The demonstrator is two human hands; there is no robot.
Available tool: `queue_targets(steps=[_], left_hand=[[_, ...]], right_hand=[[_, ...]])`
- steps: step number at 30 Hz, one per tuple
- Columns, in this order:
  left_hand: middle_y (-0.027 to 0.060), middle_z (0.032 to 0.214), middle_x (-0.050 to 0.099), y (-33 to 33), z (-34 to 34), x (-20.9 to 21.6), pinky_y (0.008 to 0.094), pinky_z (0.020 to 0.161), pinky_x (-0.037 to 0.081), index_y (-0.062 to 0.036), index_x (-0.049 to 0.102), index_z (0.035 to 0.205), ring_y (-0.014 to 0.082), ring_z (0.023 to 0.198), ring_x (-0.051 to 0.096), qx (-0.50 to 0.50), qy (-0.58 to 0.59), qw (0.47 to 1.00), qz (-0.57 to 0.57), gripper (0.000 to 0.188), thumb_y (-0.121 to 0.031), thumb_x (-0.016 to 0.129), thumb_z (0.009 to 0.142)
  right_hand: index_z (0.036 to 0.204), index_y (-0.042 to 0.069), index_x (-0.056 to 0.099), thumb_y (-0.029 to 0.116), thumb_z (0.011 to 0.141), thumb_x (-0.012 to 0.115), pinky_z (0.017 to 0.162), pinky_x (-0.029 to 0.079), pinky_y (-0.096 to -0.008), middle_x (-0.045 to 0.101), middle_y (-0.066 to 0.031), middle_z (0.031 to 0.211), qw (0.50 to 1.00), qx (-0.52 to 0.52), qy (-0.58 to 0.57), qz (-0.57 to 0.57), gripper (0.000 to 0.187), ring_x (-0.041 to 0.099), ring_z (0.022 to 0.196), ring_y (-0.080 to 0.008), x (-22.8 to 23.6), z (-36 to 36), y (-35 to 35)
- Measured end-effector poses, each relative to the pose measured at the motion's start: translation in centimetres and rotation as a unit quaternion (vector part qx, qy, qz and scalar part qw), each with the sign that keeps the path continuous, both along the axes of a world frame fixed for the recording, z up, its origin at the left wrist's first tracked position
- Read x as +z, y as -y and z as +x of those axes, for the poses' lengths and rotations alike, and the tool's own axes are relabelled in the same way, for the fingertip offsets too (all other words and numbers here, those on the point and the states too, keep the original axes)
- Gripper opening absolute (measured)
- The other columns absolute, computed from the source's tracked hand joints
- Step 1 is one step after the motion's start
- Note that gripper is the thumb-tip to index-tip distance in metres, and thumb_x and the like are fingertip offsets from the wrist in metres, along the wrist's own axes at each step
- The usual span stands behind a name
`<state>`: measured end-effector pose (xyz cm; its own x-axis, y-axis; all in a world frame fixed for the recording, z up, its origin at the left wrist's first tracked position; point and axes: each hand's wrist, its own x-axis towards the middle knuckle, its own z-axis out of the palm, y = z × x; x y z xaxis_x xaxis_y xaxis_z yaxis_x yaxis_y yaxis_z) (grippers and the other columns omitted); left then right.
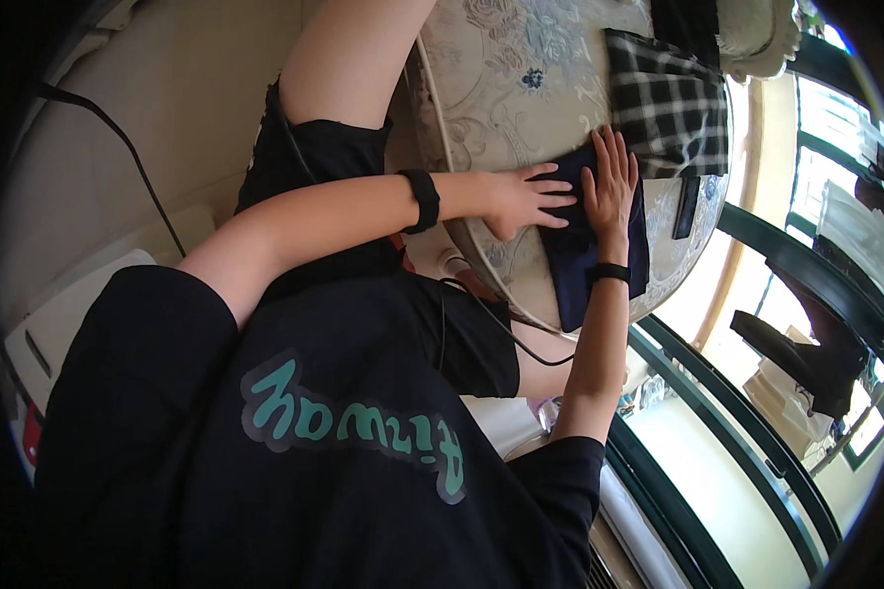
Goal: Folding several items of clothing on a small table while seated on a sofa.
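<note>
A dark navy piece of folded cloth point(572, 270) lies flat on the table, its exact kind of garment not clear. My left hand point(521, 201) reaches in from the left with fingers spread, and its fingertips rest on the cloth's left part. Palm down on the same cloth is my right hand point(612, 196), fingers stretched out toward the far side and thumb out to the left. Its fingertips come up to the edge of a black-and-white checked cloth point(670, 108); whether they touch it I cannot tell. Neither hand grips anything.
The round table has a pale floral cover point(521, 108). A flat black object like a phone point(687, 207) lies right of the navy cloth. More black cloth point(685, 25) lies at the far end. A black cable point(506, 339) hangs beside my leg. Green-framed railings point(727, 471) stand to the right.
</note>
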<state>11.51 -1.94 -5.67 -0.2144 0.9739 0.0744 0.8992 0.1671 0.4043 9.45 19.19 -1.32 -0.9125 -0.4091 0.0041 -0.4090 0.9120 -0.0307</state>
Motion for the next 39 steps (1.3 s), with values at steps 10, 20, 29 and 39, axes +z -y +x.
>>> queue_targets(steps=[10,20,29,39], left_hand=[[0.0296,0.101,0.055,-1.3,-1.6,1.4,0.0459,0.085,0.045,0.0072,0.044,0.110,0.0414,0.098,0.055,0.433,0.281,0.835,0.190,0.049,-0.022,0.066,0.076],[0.0253,0.079,0.061,-1.9,-1.8,-0.2,0.0468,0.074,0.050,0.0059,0.053,0.092,0.0408,0.081,0.061,0.320,0.295,0.892,0.121,0.040,-0.025,0.070,0.072],[0.0226,0.088,0.061,-2.6,-1.1,0.1,0.0484,0.076,0.048,-0.0009,0.055,0.098,0.0419,0.087,0.058,0.327,0.347,0.861,0.174,0.035,-0.014,0.064,0.068],[0.0148,0.095,0.058,6.8,-1.9,9.1,0.0444,0.068,0.050,-0.0039,0.049,0.108,0.0357,0.086,0.060,0.400,0.189,0.871,0.212,0.041,-0.011,0.066,0.070]], right_hand=[[0.125,0.006,0.049,0.033,0.080,0.057,0.104,0.027,-0.0441,0.048,-0.0164,0.131,0.932,-0.358,-0.033,0.052,0.052,0.038,0.129,-0.0303,3.4,-1.0,6.6],[0.096,-0.006,0.067,0.030,0.080,0.050,0.080,0.052,-0.0493,0.063,-0.0274,0.103,0.864,-0.477,0.138,0.086,0.043,0.061,0.096,-0.0430,1.3,-4.1,7.9],[0.081,-0.005,0.068,0.016,0.072,0.056,0.078,0.053,-0.0419,0.065,-0.0274,0.091,0.900,-0.423,0.048,0.090,0.026,0.064,0.088,-0.0409,0.9,-4.0,7.1],[0.079,-0.011,0.063,0.029,0.070,0.058,0.081,0.048,-0.0447,0.060,-0.0336,0.083,0.914,-0.378,0.027,-0.145,0.042,0.060,0.089,-0.0458,4.9,-7.4,13.4]])
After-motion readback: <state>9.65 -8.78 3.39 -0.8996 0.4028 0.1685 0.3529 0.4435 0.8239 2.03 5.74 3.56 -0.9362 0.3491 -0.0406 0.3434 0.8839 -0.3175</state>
